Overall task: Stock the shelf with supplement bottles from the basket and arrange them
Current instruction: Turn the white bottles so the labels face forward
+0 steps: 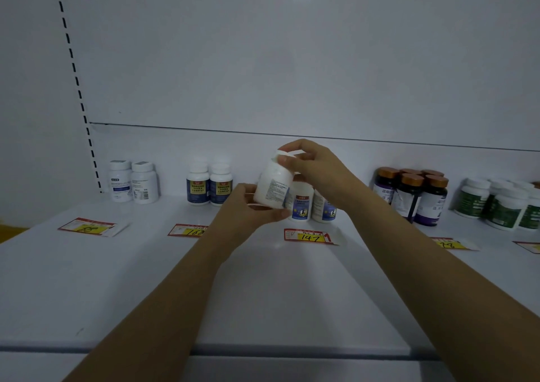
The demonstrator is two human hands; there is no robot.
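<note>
both hands hold a white plastic supplement bottle (273,184), tilted, over the middle of the white metal shelf (146,279).
the left hand (251,206) wraps its fingers round the bottle's lower body, and the right hand (309,162) pinches its white cap from above. the bottle leans with its cap toward the right, just in front of two white bottles with blue labels (301,203) standing near the shelf's back edge. toward the back left corner stand a pair of white bottles with pale labels (133,181) and a pair with dark blue and yellow labels (209,184). toward the right are dark bottles with copper caps (415,194), then white bottles with green labels (496,206). red and yellow price tags (306,236) lie flat in front of the groups.
</note>
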